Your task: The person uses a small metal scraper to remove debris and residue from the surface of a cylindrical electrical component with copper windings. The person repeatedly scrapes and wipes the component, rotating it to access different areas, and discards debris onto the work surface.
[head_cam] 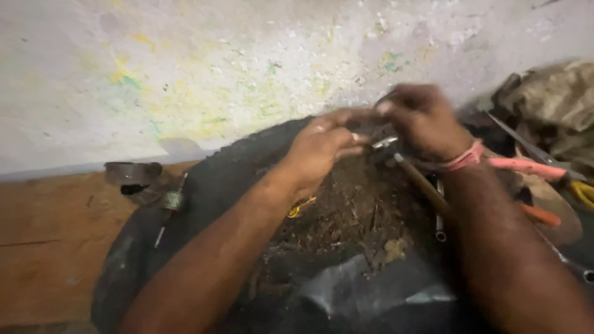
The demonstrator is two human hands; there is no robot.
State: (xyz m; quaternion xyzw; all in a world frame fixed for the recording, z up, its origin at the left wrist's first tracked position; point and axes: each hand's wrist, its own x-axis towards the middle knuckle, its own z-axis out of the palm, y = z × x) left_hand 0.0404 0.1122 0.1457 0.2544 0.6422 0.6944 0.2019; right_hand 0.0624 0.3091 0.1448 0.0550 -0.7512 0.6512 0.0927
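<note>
Small metal part (382, 142), bright and blurred, sits pinched between the two hands over the far side of an old black tyre (204, 185) that lies flat and serves as the surface. The left hand (325, 145) comes in from the near left, forearm slanting up and to the right, and its fingertips close on the part from the left. The right hand (424, 117) curls over it from the right and above, a pink thread band (464, 158) at the wrist. Both grips look closed on the piece, though motion blur hides exactly which fingers bear on it. A wooden-handled tool (424, 185) runs from just beneath the part down and to the right, its long axis diagonal, passing under the right wrist; whether the right hand actually holds it I cannot tell.

Neither hand is clearly nearer; they meet at the part. The tyre's hollow (346, 216) below them is filled with dark rusty grit and scraps, so there is room straight down and toward the near side. Far side is shut off by a paint-flecked wall (185, 68). To the right, close by, lie orange-handled pliers (526, 167) and other tools, crowding that edge. To the left, on a brown wooden board (43, 247), rest a dark metal ring (132, 172) and a thin screwdriver-like rod (168, 213), well apart from the hands.
</note>
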